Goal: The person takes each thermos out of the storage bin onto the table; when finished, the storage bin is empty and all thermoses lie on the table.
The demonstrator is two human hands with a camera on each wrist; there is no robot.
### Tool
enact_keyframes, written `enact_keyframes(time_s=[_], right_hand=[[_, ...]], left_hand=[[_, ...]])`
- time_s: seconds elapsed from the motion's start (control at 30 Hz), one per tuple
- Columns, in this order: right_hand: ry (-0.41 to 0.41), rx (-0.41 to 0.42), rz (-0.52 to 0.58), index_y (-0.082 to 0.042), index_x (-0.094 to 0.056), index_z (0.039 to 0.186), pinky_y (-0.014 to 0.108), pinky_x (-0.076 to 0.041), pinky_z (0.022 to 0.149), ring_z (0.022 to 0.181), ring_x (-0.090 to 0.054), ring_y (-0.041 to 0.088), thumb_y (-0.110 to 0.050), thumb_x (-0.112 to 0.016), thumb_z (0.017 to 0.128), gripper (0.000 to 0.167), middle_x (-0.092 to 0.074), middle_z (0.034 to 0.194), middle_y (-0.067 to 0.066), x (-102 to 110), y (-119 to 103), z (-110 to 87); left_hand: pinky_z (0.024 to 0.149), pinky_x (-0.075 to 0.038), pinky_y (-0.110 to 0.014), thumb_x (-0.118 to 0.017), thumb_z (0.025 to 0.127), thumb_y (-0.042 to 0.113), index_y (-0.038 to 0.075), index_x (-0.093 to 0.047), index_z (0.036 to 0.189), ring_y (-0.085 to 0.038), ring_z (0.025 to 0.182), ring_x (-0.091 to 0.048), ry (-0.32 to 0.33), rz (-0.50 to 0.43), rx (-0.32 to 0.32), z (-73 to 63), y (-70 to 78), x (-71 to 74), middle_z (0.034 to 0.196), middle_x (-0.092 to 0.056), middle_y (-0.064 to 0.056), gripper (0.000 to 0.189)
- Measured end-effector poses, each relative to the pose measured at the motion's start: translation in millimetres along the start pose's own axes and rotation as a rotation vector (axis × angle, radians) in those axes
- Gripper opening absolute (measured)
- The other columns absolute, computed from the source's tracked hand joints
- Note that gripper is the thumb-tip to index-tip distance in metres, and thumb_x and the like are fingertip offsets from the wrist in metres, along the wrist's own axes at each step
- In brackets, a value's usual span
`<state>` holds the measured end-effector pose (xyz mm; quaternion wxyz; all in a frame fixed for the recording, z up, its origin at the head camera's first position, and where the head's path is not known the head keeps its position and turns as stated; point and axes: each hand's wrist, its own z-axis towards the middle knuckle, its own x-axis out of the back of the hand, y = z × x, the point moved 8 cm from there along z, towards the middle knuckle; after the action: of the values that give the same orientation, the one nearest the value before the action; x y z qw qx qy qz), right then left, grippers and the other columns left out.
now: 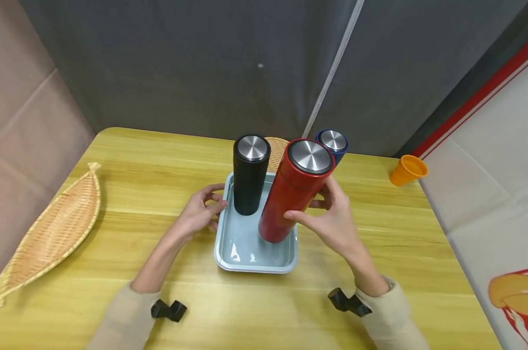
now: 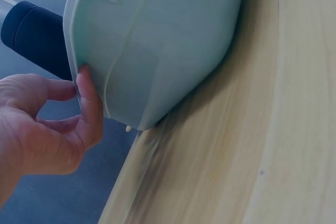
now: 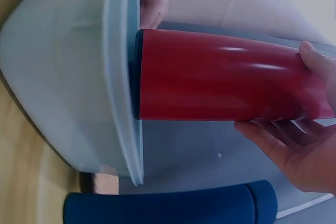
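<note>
Red cylindrical flask (image 1: 286,199), widely gripped by the right hand (image 1: 333,224), seemed best kept upright; the left hand (image 1: 199,210) pinched a pale-blue plastic tub (image 1: 243,245).

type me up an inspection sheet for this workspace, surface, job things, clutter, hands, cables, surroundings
Surface: wood-grain table, with the pale blue bin on it.
Job's things: black bottle stands in the bin; red bottle is held over it, base close to rim level; blue bottle is outside it.
Clutter: boat-shaped woven basket at left; orange cup at far right; woven item partly hidden behind the bin.
Hands: left hand pinches the bin's rim; right hand grips the red bottle.
Cables: nothing seen.
Surroundings: dark grey backdrop behind the table.
</note>
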<state>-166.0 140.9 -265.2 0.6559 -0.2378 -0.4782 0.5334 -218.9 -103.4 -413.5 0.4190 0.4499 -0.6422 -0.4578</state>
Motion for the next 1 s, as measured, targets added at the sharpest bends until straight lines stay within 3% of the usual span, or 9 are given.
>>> enact_keyframes(time_s=[0.47, 0.67, 1.0], right_hand=[[0.092, -0.027, -0.077, -0.002, -0.053, 0.128, 0.023, -0.057, 0.071, 0.094, -0.061, 0.019, 0.009, -0.084, 0.065, 0.071, -0.063, 0.113, -0.002, 41, -2, -1.0], [0.146, -0.020, -0.163, -0.002, -0.052, 0.132, 0.019, -0.055, 0.072, 0.097, -0.060, 0.017, 0.008, -0.083, 0.068, 0.072, -0.061, 0.117, -0.001, 60, 0, -7.4], [0.241, -0.097, -0.248, -0.010, -0.049, 0.134, 0.016, -0.054, 0.073, 0.100, -0.059, 0.012, -0.003, -0.082, 0.074, 0.069, -0.060, 0.121, 0.006, 86, 26, -13.6]], left_hand=[[0.053, -0.057, -0.043, -0.058, 0.095, 0.010, 0.006, -0.037, 0.145, -0.027, 0.073, -0.061, -0.005, 0.006, -0.002, 0.9, 0.4, -1.3, 0.112, -0.047, -0.020, 0.054], [0.052, -0.057, -0.042, -0.059, 0.096, 0.011, 0.007, -0.037, 0.145, -0.027, 0.074, -0.061, -0.009, 0.010, 0.004, -0.2, -0.8, -1.7, 0.113, -0.047, -0.019, 0.054], [0.053, -0.057, -0.044, -0.057, 0.096, 0.011, 0.007, -0.037, 0.145, -0.027, 0.074, -0.062, -0.009, 0.002, 0.003, 0.2, -2.4, -0.8, 0.113, -0.047, -0.019, 0.053]])
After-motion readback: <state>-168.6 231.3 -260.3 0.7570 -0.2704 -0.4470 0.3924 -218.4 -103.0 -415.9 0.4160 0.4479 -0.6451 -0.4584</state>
